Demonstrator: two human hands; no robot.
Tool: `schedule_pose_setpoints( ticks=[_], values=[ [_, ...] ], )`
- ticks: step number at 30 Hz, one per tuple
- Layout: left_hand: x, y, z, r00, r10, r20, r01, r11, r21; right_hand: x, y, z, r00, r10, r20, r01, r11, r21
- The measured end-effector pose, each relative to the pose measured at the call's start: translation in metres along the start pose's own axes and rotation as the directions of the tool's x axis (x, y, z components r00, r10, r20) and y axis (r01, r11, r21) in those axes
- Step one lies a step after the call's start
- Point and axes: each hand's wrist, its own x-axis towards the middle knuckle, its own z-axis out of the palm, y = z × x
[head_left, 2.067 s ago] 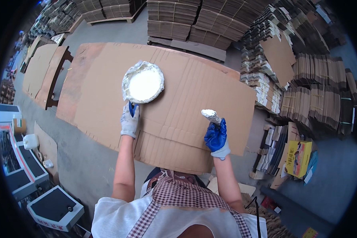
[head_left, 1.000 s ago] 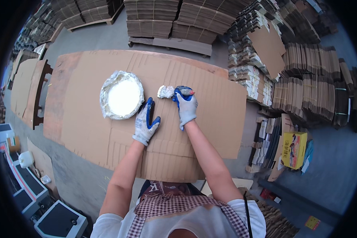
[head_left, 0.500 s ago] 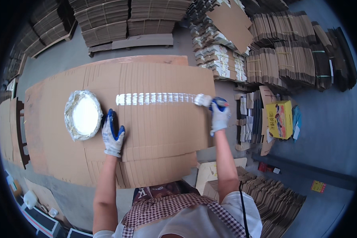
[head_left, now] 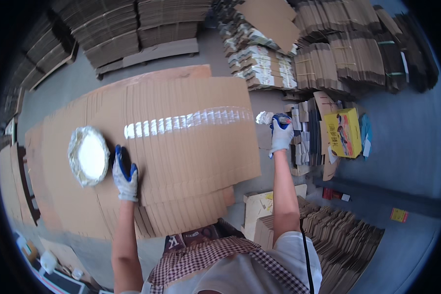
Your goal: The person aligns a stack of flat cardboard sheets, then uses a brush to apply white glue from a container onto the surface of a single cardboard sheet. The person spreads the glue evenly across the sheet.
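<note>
A large brown sheet of corrugated cardboard (head_left: 196, 161) lies across the table in front of me. A glossy white band of wet glue (head_left: 181, 121) runs over it to its right edge. My right hand (head_left: 281, 133), gloved in white and blue, is closed around a brush, just past that edge. The brush's head (head_left: 264, 117) is coated in white; most of its handle is hidden in my glove. My left hand (head_left: 126, 175), gloved alike, rests flat on the cardboard with its fingers apart. Beside it stands a round bowl of white glue (head_left: 72, 159) with a crinkled film lining.
Bundled flat cardboard stacks (head_left: 166, 36) stand on pallets at the back. More bundles (head_left: 348, 59) lie at the far right. A yellow printed box (head_left: 342, 132) sits right of the table. Folded cardboard (head_left: 338, 235) stands at the near right.
My right hand has carried the brush rightward, off the cardboard's edge, and the glue band now reaches that edge. The whole view has shifted and tilted slightly. My left hand stays beside the bowl.
</note>
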Motion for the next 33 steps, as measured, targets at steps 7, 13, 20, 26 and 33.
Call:
schedule_pose_setpoints(
  ticks=[7,13,20,26,33],
  values=[
    [0.000,-0.003,-0.009,0.999,-0.038,0.006,0.038,0.999,0.036,-0.152,-0.142,0.049,0.692,-0.074,0.718,-0.602,0.490,0.630],
    [-0.008,-0.009,-0.009,0.996,-0.060,-0.066,0.052,0.993,-0.109,-0.247,-0.234,0.081,0.723,-0.211,0.657,-0.158,0.876,0.455],
    [-0.006,-0.008,-0.009,0.996,-0.051,-0.071,0.043,0.993,-0.108,-0.265,-0.236,0.103,0.654,-0.538,0.532,0.372,0.841,0.393],
    [-0.005,-0.012,-0.011,0.998,-0.024,-0.052,0.021,0.997,-0.071,-0.264,-0.245,0.076,0.664,-0.487,0.567,0.345,0.873,0.345],
    [-0.006,-0.012,-0.010,0.998,-0.051,-0.045,0.047,0.993,-0.105,-0.212,-0.152,0.044,0.814,-0.352,0.463,0.330,0.935,0.130]
  ],
)
